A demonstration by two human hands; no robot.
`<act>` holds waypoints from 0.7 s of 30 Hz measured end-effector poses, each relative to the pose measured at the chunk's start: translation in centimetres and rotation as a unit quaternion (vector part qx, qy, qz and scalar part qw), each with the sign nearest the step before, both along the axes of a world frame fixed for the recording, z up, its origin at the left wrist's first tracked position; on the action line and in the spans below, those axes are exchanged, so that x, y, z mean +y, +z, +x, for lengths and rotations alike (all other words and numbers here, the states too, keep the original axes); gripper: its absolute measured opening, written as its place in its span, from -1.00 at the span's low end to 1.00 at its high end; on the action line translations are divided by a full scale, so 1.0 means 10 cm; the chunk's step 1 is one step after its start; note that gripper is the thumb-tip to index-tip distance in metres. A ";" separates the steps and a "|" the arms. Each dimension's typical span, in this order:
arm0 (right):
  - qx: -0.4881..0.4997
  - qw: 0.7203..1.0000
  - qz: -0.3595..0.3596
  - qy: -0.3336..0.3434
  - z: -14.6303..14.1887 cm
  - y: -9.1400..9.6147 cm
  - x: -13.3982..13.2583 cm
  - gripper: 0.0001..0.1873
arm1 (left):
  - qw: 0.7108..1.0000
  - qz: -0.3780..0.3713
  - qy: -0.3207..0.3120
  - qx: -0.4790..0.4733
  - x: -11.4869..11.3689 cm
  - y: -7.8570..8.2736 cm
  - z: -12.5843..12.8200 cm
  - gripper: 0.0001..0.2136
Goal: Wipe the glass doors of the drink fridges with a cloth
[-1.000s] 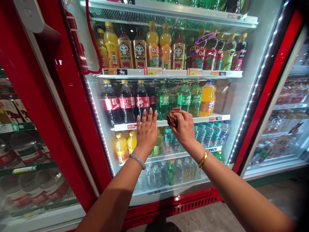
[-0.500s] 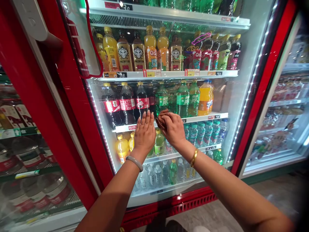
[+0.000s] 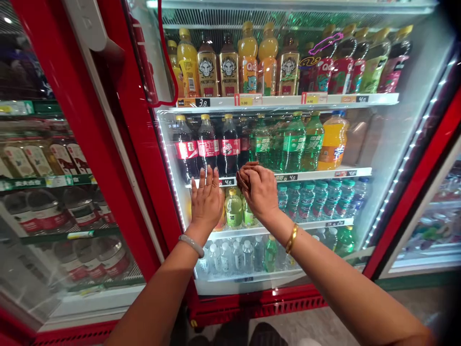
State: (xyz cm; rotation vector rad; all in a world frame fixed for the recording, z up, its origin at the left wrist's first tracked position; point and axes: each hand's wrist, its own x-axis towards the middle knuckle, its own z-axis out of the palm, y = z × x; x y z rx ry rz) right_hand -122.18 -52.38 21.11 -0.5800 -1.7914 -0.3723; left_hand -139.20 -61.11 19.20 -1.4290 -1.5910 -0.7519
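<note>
I stand before an open red drinks cooler (image 3: 252, 302). My left hand (image 3: 206, 202) is raised flat, fingers stretched up and together, in front of the cola bottles (image 3: 207, 149) and the shelf edge (image 3: 313, 175) below them. My right hand (image 3: 257, 190) is beside it, fingers curled into a closed fist over something small and dark that I cannot make out. Yellow-green bottles (image 3: 234, 209) stand just behind both hands. Green soda bottles (image 3: 293, 144) and an orange soda bottle (image 3: 333, 142) fill the same shelf to the right.
The cooler's red door (image 3: 118, 144) hangs open at the left with a grey handle (image 3: 90, 24). The top shelf holds juice and brown bottles (image 3: 228, 69). Water bottles (image 3: 317, 199) line the lower shelves. Closed glass cooler doors flank both sides.
Both hands have drifted slightly left and down across the cooler front, keeping their shapes. The view has shifted so the cooler sits further right.
</note>
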 end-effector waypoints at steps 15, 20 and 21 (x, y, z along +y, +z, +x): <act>-0.002 0.999 0.009 0.038 -0.44 -0.08 -0.26 -0.67 | 0.999 -0.039 -0.009 0.008 -0.07 -0.11 -0.22 -0.42; -0.040 0.997 0.053 0.036 -0.58 -0.26 -0.35 -0.70 | 0.999 -0.037 -0.006 0.003 -0.13 -0.25 -0.31 -0.40; -0.053 0.996 0.063 0.046 -0.53 -0.34 -0.34 -0.72 | 0.999 -0.038 -0.005 0.004 -0.16 -0.28 -0.33 -0.40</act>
